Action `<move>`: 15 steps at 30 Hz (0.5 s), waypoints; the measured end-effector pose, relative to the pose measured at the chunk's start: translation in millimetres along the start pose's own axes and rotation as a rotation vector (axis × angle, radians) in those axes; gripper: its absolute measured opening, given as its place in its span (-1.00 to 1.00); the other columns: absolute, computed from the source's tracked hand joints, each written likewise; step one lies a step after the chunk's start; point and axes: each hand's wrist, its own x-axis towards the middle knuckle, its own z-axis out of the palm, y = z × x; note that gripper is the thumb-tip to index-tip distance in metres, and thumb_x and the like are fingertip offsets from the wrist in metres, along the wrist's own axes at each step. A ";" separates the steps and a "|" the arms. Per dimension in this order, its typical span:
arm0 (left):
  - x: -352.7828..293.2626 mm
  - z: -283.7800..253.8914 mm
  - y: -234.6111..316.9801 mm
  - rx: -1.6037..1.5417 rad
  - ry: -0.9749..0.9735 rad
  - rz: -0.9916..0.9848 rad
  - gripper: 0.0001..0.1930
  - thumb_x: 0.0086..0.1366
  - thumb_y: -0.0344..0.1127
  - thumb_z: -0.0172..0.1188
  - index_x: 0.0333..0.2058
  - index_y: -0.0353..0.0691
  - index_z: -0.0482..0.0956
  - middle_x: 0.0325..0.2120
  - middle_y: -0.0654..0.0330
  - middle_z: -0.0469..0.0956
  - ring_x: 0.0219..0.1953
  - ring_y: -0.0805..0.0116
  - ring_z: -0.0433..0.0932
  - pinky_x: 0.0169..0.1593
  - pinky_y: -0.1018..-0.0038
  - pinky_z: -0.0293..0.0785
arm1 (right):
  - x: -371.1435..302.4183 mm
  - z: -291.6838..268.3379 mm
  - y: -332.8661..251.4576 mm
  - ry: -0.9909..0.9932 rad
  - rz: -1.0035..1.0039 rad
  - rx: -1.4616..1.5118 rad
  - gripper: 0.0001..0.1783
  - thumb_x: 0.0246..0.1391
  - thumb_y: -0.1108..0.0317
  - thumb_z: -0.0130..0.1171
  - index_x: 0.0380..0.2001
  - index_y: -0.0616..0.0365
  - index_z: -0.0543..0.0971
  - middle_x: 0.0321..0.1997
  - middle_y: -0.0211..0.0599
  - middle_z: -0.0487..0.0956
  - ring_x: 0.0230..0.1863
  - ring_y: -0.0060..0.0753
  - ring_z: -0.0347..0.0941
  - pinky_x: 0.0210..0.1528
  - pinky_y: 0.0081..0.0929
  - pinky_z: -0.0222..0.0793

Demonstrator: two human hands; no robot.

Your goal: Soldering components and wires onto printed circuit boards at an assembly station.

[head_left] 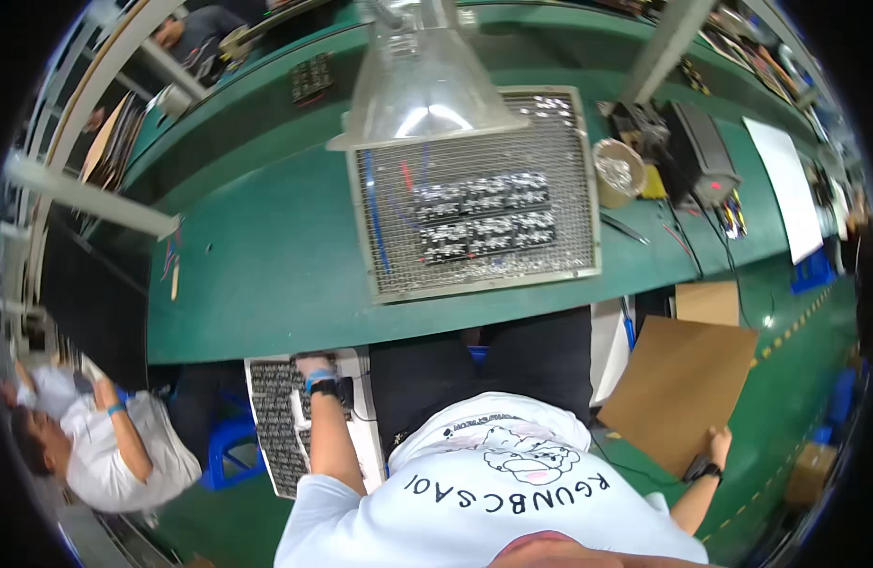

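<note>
My right hand (718, 445) is closed on the lower right edge of a brown cardboard sheet (678, 393), held out beside my lap over the floor. To the left of my lap, my left hand (315, 366) reaches over a white-edged panel (365, 440) bearing rows of black circuit boards (277, 417). Its fingers are blurred, so I cannot make out what they hold. A blue strap and a black band circle that wrist. On the bench, two rows of black circuit boards (484, 218) lie on a metal mesh tray (394, 286).
A clear fume hood (427, 104) hangs over the mesh tray's far side. Right of it stand a cup (618, 170), tweezers (624, 227) and a dark soldering station (696, 156) with cables. A co-worker (124, 445) sits at the left near a blue stool (233, 454).
</note>
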 end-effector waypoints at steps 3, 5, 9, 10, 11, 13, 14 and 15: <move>8.8 7.7 -17.6 -0.230 0.293 -0.032 -0.67 0.38 -0.28 -0.06 0.00 -0.20 0.59 -0.02 0.05 0.60 -0.02 0.05 0.56 0.09 0.28 0.48 | -1.7 -53.3 5.5 0.119 -0.046 -0.399 -0.89 -0.03 0.57 0.01 -0.51 0.25 0.54 -0.55 -0.34 0.51 -0.53 -0.50 0.33 -0.51 -0.40 0.27; 11.7 10.2 -18.0 -0.621 0.394 -0.088 -0.69 0.40 -0.26 -0.03 -0.06 -0.26 0.61 -0.03 0.01 0.59 -0.04 0.05 0.56 0.07 0.30 0.48 | -5.0 -92.1 1.4 0.135 -0.139 -0.598 -0.90 -0.06 0.44 0.09 -0.51 0.23 0.56 -0.58 -0.36 0.50 -0.58 -0.53 0.27 -0.56 -0.38 0.19; 9.7 3.8 -12.6 -1.148 0.510 -0.146 -0.72 0.35 -0.41 0.04 -0.02 -0.31 0.57 -0.13 -0.04 0.61 -0.13 0.18 0.58 -0.01 0.37 0.51 | -27.9 -174.0 -22.7 0.132 0.236 0.277 -0.79 0.02 0.39 0.13 -0.26 0.23 0.60 -0.35 -0.36 0.60 -0.38 -0.44 0.48 -0.28 -0.38 0.40; 5.8 1.1 -15.0 -0.762 0.430 -0.038 -0.72 0.34 -0.42 0.04 -0.02 -0.35 0.56 -0.13 -0.04 0.61 -0.13 0.17 0.58 -0.01 0.36 0.51 | -31.7 -193.1 -32.6 0.151 0.238 0.165 -0.78 0.03 0.44 0.13 -0.23 0.22 0.60 -0.34 -0.37 0.61 -0.38 -0.38 0.51 -0.27 -0.37 0.43; 5.9 -2.4 -15.9 -0.431 0.486 0.062 -0.70 0.33 -0.42 0.03 -0.01 -0.40 0.53 -0.11 -0.02 0.60 -0.10 0.19 0.58 0.01 0.38 0.51 | -38.2 -212.4 -42.6 0.196 0.239 0.122 -0.81 -0.01 0.48 0.16 -0.27 0.22 0.60 -0.36 -0.35 0.61 -0.42 -0.42 0.46 -0.33 -0.37 0.40; 4.3 -5.8 -19.3 -0.567 0.473 0.050 -0.67 0.35 -0.39 -0.03 0.02 -0.40 0.51 -0.06 -0.06 0.57 -0.04 0.15 0.54 0.08 0.34 0.47 | -56.1 -253.1 -70.4 0.358 0.250 -0.105 -0.90 -0.07 0.51 0.17 -0.39 0.22 0.55 -0.49 -0.41 0.51 -0.53 -0.50 0.29 -0.48 -0.43 0.22; 4.0 -4.9 -20.2 -0.723 0.347 0.022 -0.64 0.38 -0.36 -0.09 0.05 -0.40 0.48 0.00 -0.09 0.53 0.02 0.10 0.51 0.14 0.30 0.43 | -71.9 -268.2 -84.7 0.383 0.120 -0.015 -0.95 -0.01 0.50 0.13 -0.42 0.19 0.54 -0.54 -0.44 0.45 -0.56 -0.51 0.25 -0.50 -0.49 0.18; 6.1 -3.1 -19.9 -0.814 0.300 -0.039 -0.66 0.37 -0.34 -0.07 0.02 -0.33 0.51 0.00 -0.03 0.55 0.03 0.15 0.52 0.14 0.29 0.42 | -85.9 -281.5 -104.8 0.423 -0.012 -0.006 -0.97 0.03 0.49 0.12 -0.44 0.20 0.53 -0.51 -0.40 0.47 -0.54 -0.53 0.27 -0.48 -0.51 0.22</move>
